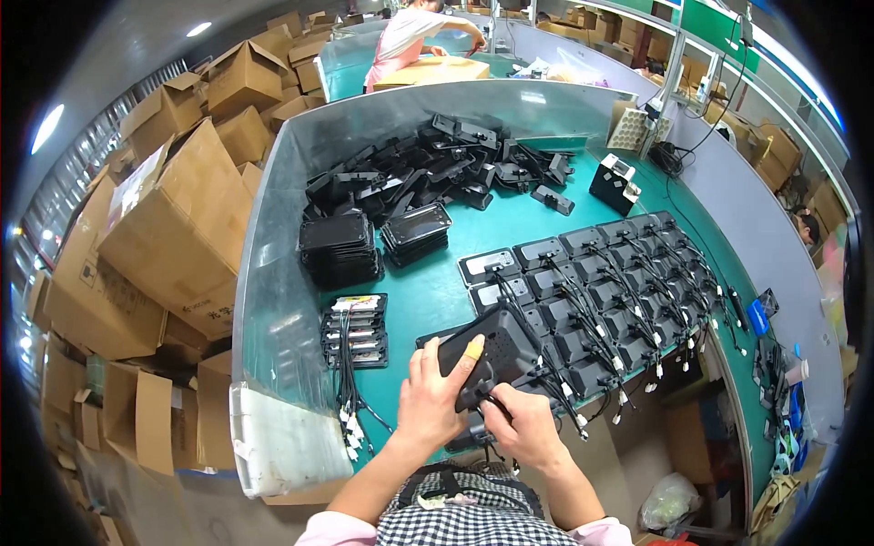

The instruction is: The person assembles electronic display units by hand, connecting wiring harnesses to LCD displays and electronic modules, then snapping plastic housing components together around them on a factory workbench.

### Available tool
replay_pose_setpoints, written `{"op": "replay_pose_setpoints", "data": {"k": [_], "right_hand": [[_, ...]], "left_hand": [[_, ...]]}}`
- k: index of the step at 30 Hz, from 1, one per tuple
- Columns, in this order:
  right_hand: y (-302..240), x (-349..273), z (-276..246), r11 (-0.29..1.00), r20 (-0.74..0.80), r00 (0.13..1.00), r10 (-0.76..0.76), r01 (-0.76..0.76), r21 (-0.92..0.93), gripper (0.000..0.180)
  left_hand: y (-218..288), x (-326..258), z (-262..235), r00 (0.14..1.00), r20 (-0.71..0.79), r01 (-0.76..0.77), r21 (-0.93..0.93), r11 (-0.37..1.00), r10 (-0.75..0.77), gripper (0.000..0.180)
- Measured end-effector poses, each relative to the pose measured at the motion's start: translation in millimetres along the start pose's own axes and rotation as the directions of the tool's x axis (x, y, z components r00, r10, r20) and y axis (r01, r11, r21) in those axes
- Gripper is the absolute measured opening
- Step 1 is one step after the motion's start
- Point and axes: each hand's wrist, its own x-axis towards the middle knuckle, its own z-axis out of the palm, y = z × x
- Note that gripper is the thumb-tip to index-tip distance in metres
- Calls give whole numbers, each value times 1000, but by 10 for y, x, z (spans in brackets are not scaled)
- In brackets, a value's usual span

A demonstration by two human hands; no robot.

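Observation:
My left hand (435,391) grips a black plastic housing (499,344) by its left side. A yellow wrap covers the thumb, which lies across the housing's top. Against the near edge of that housing, my right hand (528,426) is closed. A thin dark piece, perhaps a cable, shows at its fingertips; the rest is hidden. To the right, several rows of black housings (592,296) lie with black cables and white connectors. Left of my hands sits a stack of black frames with silvery strips (355,332), its cables (348,391) hanging toward me.
Two stacks of black plates (339,241) (414,229) stand before a heap of black parts (428,168) on the green bench (423,291). A metal side wall (273,264) bounds the left. Cardboard boxes (182,227) pile up beyond it. A person (410,41) works at the far bench.

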Motion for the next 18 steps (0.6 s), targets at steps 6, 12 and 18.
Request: {"op": "replay_pose_setpoints", "data": {"k": [6,12,18], "right_hand": [[-64,-143,-222,999,-132,991,-35,35,-1,39],[6,-13,-307,930,-125,942,-311,275,-242,67],[-41,-105,-96,946,-258,916,-306,261,-194,60]], "left_hand": [[-97,-127,-291,984,-146,-96,34,995,100,73],[-92,-250,-399,974,-178,-139,17,990,140,72],[-31,-286,-453,970,-219,-93,49,994,102,67]]}}
